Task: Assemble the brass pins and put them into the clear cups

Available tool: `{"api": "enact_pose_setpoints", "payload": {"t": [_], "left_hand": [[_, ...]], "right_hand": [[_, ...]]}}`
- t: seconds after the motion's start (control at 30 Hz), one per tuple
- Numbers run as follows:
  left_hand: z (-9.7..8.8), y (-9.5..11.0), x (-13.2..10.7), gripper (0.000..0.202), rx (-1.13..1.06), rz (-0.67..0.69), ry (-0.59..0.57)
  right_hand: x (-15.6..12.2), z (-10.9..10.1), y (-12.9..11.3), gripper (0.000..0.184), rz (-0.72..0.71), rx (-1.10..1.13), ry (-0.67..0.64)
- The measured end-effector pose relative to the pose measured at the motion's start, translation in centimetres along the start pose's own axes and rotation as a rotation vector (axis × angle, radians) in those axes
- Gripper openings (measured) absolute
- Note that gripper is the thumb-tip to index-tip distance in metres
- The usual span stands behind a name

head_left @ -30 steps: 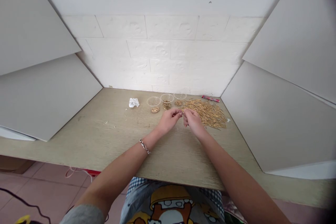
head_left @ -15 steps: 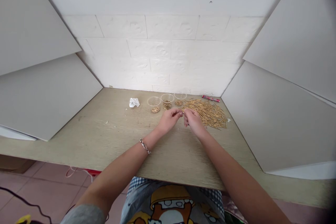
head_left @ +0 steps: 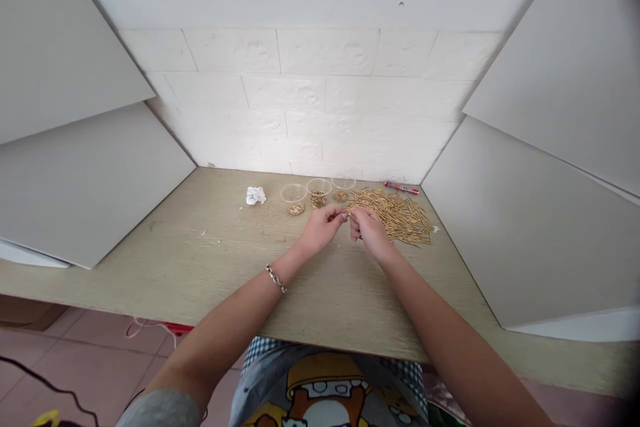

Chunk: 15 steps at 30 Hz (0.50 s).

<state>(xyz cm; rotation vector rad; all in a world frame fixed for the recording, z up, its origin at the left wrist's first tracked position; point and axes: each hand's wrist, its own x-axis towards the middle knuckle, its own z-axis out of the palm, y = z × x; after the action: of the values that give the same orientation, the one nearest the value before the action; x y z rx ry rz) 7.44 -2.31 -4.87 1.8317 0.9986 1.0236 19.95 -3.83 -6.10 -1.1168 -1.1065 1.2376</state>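
My left hand (head_left: 323, 225) and my right hand (head_left: 369, 228) meet fingertip to fingertip just above the table. Both are closed in a pinch. Between them shows a tiny bright speck, too small to name. Something small and dark pokes out below my right hand's fingers; its kind is hidden. Right behind my right hand spreads a pile of thin gold-coloured metal pins (head_left: 400, 210). Beyond my left hand stand three clear plastic cups: the left cup (head_left: 293, 193), the middle cup (head_left: 319, 187) and the right cup (head_left: 343, 183), each with small gold-coloured pieces at its bottom.
A crumpled white tissue (head_left: 256, 195) lies left of the cups. Near the back wall, a red tube-like packet (head_left: 401, 188) rests behind the pins. Grey panels (head_left: 95, 180) close off both sides of the wooden table (head_left: 240, 280). Small white scraps dot its surface.
Both hands stay almost in place, fingertips together. My right hand has tilted very slightly. The cups and the pile look the same.
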Motion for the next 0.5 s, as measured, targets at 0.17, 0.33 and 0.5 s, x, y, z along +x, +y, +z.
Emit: {"api": "enact_pose_setpoints", "payload": {"t": [0.17,0.33,0.5], "left_hand": [[-0.08,0.24,-0.03,0.018,-0.022,-0.022,-0.011],[-0.05,0.10,0.05,0.018,-0.048,-0.008,-0.018],[-0.05,-0.03,0.09,0.019,-0.047,0.000,-0.029]], "right_hand": [[-0.10,-0.12,-0.19,0.031,0.050,0.056,-0.083],[-0.18,-0.04,-0.30,0.033,0.050,0.071,-0.089],[-0.20,-0.07,-0.44,0.036,0.061,0.115,-0.063]]}}
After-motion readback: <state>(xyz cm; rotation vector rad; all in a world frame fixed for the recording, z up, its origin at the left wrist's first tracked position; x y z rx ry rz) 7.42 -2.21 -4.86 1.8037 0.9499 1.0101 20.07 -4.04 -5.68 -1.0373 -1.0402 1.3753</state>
